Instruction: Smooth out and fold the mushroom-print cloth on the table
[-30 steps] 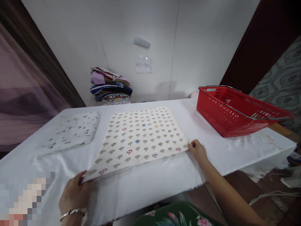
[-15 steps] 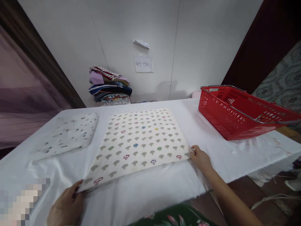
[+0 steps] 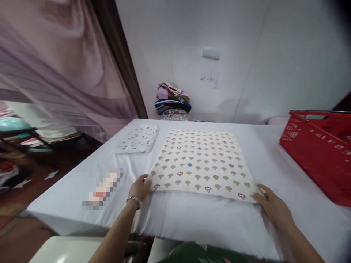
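A cream cloth printed with small mushrooms (image 3: 201,163) lies flat and square on the white-covered table (image 3: 208,219). My left hand (image 3: 140,187), with a bracelet on the wrist, pinches the cloth's near left corner. My right hand (image 3: 272,204) rests at the near right corner, fingers curled on the cloth's edge. A smaller folded white cloth with grey spots (image 3: 139,138) lies to the left, farther back.
A red plastic basket (image 3: 320,146) stands on the table at the right. A pile of folded fabrics (image 3: 172,100) sits against the back wall, below a paper label (image 3: 208,79). A mauve curtain (image 3: 68,73) hangs at the left. A blurred-out object (image 3: 102,188) lies near the table's left edge.
The view has swung left, so the cloth and basket sit farther right. Both hands still hold the mushroom cloth's near corners; the cloth now lies squarer to me.
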{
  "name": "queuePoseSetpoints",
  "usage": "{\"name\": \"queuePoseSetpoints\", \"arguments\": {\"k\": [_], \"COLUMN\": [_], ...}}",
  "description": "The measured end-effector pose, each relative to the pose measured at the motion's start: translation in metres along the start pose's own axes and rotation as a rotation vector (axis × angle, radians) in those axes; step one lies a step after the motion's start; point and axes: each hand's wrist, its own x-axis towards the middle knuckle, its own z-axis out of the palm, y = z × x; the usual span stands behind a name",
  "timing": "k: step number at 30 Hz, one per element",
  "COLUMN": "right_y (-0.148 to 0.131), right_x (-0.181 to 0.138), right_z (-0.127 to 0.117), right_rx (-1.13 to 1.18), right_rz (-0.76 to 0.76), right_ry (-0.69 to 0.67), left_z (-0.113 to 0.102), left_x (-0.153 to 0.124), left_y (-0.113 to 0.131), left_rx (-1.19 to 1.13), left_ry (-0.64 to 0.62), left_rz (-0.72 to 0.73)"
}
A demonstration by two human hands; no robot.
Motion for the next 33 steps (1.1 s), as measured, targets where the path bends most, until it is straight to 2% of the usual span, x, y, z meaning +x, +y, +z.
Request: {"name": "queuePoseSetpoints", "arguments": {"k": [3,6,9,14,16,18,20,21,22,25,29,31,33], "right_y": [0.014,0.022,0.02,0.007,0.003,-0.001,-0.007,-0.01,-0.012,-0.018,-0.021,-0.024,-0.029], "right_x": [-0.003,-0.011,-0.019,-0.027,-0.028,-0.029,-0.031,-0.031,-0.032,-0.035,-0.039,-0.043,-0.047], "right_z": [-0.007,-0.008,-0.004,-0.001,0.0,0.004,0.008,0.011,0.013,0.019,0.022,0.022,0.021], "right_rx": [0.046,0.031,-0.006,0.03,0.12,0.262,0.432,0.508,0.564,0.607,0.522,0.451,0.362], "right_rz": [-0.004,-0.018,-0.044,-0.042,-0.039,-0.026,0.004,0.021,0.032,0.003,-0.114,-0.207,-0.314], "right_ry": [0.069,0.021,-0.069,-0.031,0.02,0.094,0.138,0.148,0.15,0.172,0.269,0.313,0.343], "left_z": [0.003,0.002,0.002,0.0,-0.001,0.001,0.011,0.019,0.03,0.071,0.133,0.161,0.188], "left_x": [-0.008,-0.014,-0.014,-0.009,-0.006,-0.006,-0.009,-0.014,-0.02,-0.049,-0.095,-0.112,-0.123], "left_y": [-0.003,-0.013,-0.02,-0.021,-0.019,-0.012,0.004,0.015,0.029,0.079,0.15,0.184,0.214], "left_rx": [-0.03,-0.019,0.062,0.197,0.292,0.386,0.375,0.32,0.238,0.027,-0.123,-0.224,-0.312], "left_ry": [0.007,0.009,0.019,-0.015,0.02,0.111,0.162,0.137,0.081,-0.202,-0.535,-0.682,-0.839], "left_rz": [0.082,0.08,0.036,0.071,0.123,0.217,0.354,0.429,0.506,0.69,0.807,0.77,0.591]}}
